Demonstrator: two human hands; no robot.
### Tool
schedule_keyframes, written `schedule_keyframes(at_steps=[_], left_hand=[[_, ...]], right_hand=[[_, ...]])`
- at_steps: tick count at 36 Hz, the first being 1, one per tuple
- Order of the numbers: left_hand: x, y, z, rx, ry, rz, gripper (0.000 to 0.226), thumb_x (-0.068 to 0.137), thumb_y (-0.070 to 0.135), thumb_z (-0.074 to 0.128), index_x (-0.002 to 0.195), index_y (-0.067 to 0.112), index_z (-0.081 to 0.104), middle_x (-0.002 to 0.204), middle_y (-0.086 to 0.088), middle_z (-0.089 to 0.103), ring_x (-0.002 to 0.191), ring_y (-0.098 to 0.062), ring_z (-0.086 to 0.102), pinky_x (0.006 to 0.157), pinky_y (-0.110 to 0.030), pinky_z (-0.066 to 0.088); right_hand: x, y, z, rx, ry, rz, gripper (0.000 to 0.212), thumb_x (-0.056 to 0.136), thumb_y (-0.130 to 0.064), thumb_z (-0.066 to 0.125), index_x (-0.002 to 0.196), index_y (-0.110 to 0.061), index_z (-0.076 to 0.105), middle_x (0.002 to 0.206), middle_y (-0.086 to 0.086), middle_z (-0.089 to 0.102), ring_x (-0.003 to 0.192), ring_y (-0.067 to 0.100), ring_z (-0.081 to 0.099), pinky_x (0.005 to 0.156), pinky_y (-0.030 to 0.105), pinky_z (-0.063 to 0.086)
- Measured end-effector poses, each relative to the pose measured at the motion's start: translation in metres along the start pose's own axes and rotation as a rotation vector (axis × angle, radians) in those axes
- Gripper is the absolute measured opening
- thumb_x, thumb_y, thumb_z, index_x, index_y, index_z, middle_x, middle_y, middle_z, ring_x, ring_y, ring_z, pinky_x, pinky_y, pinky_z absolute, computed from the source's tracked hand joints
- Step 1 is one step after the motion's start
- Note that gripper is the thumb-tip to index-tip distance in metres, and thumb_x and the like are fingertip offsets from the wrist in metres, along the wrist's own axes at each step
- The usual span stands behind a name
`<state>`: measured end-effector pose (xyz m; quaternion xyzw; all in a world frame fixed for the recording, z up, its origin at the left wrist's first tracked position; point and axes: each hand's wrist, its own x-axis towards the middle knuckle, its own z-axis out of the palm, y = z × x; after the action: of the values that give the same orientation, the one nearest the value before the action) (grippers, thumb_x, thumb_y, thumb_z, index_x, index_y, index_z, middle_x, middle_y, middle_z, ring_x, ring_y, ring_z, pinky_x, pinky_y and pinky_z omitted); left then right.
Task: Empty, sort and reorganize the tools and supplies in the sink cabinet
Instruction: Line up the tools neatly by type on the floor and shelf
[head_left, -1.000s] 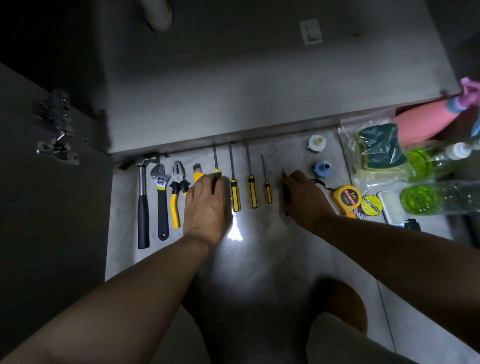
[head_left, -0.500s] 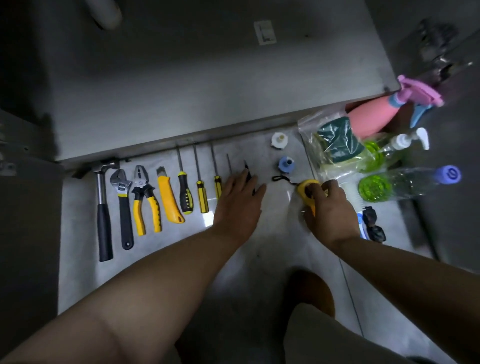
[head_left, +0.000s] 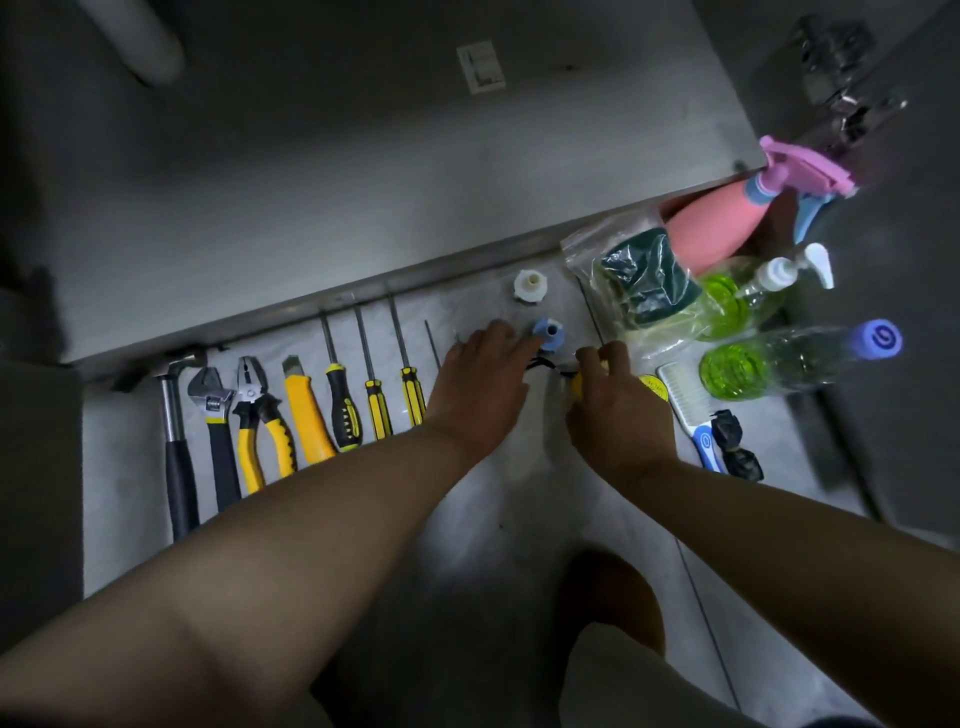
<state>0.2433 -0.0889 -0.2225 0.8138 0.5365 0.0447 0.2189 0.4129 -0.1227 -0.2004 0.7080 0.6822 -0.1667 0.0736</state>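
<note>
Nearest, a bent knee (head_left: 613, 597) rests on the floor (head_left: 498, 499). Beyond it, the right hand (head_left: 618, 405) closes its grip on a yellow tape measure (head_left: 577, 383); the left hand (head_left: 478, 384) lies flat, fingers spread, holding nothing. Left, tools lie in a row: hammer (head_left: 174, 441), wrench (head_left: 215, 415), pliers (head_left: 257, 410), knife (head_left: 304, 410), screwdrivers (head_left: 340, 400). Far right lie bottles (head_left: 789, 358), before the open cabinet (head_left: 363, 171).

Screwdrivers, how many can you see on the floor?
4, in a row right of the yellow knife: black-handled one, two yellow-handled ones, then a thin shaft beside the left hand, which may hide more.
</note>
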Motion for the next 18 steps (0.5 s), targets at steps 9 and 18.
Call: schedule_keyframes(at_steps=[9, 18], left_hand=[[0.042, 0.014, 0.001, -0.073, -0.054, 0.003, 0.025, 0.092, 0.005, 0.055, 0.116, 0.013, 0.058, 0.115, -0.011, 0.049, 0.100, -0.031, 0.055, 0.079, -0.046, 0.052], [0.039, -0.027, -0.015, -0.334, 0.117, -0.339, 0.017, 0.095, 0.011, 0.058, 0.107, 0.017, 0.069, 0.115, -0.012, 0.058, 0.098, -0.029, 0.061, 0.085, -0.034, 0.051]], right_hand=[[0.002, 0.027, 0.011, -0.131, -0.098, 0.020, 0.056, 0.087, -0.025, 0.061, 0.137, -0.023, 0.038, 0.127, 0.009, 0.045, 0.078, 0.035, 0.066, 0.052, 0.030, 0.034], [0.009, 0.012, 0.004, 0.019, -0.088, -0.076, 0.057, 0.082, -0.019, 0.067, 0.134, -0.015, 0.044, 0.130, 0.006, 0.046, 0.083, 0.039, 0.064, 0.062, 0.042, 0.053]])
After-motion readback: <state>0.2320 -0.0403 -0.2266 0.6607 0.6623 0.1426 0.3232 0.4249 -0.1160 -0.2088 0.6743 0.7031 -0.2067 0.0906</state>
